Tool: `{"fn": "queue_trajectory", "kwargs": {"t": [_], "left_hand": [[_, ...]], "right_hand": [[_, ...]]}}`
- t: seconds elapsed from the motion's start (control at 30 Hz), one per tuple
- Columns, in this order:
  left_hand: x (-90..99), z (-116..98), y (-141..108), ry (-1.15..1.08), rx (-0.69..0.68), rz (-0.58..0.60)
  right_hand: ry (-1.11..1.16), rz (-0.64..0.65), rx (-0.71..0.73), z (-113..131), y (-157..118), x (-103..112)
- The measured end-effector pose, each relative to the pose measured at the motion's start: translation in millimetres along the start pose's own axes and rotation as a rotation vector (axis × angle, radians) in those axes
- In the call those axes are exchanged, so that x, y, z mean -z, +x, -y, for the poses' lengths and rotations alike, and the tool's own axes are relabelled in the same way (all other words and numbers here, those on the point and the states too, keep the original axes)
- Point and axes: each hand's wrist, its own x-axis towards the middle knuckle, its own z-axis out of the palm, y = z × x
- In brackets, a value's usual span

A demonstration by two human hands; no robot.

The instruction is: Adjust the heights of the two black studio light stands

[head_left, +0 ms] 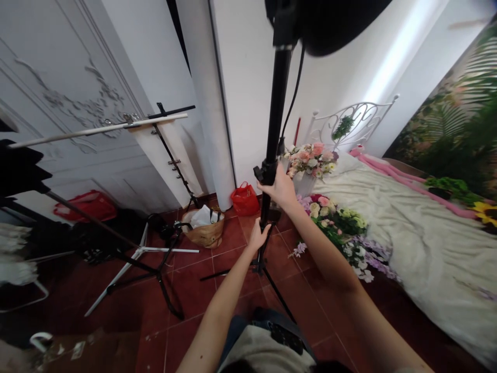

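A black light stand [278, 98] rises in front of me, its tripod legs spread on the red tiles. My left hand [258, 236] is wrapped round the lower part of its pole. Higher up, my right hand [280, 187] grips the pole just below the black clamp collar [266, 172], with the fingers partly hidden behind it. At the top sits a large black lamp head [337, 23], cut off by the frame edge. A black cable [297, 85] hangs down beside the pole.
A bed with a cream cover [392, 207] and artificial flowers [330, 212] lie to the right. Left are a wicker basket [209, 234], a red bag [244, 199] and another stand with white legs [140, 250]. A white wall [244, 88] stands behind.
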Motion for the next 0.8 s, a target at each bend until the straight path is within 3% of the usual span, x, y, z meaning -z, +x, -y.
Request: {"fn": "queue_trajectory", "kwargs": {"t": [0.17, 0.37, 0.57, 0.8], "left_hand": [[2.7, 2.0, 1.7, 0.045, 0.015, -0.002], [6.6, 4.7, 5.7, 0.042, 0.005, 0.003], [2.7, 25.7, 9.1, 0.047, 0.040, 0.005], [-0.7, 37.4, 9.1, 0.040, 0.061, -0.006]], "right_hand": [[-0.015, -0.015, -0.024, 2.1, -0.5, -2.9], [-0.138, 0.104, -0.239, -16.4, -60.0, -50.9], [-0.170, 0.209, -0.357, -40.4, -105.0, -91.7], [-0.151, 0.264, -0.339, -51.7, -112.0, -97.4]]}}
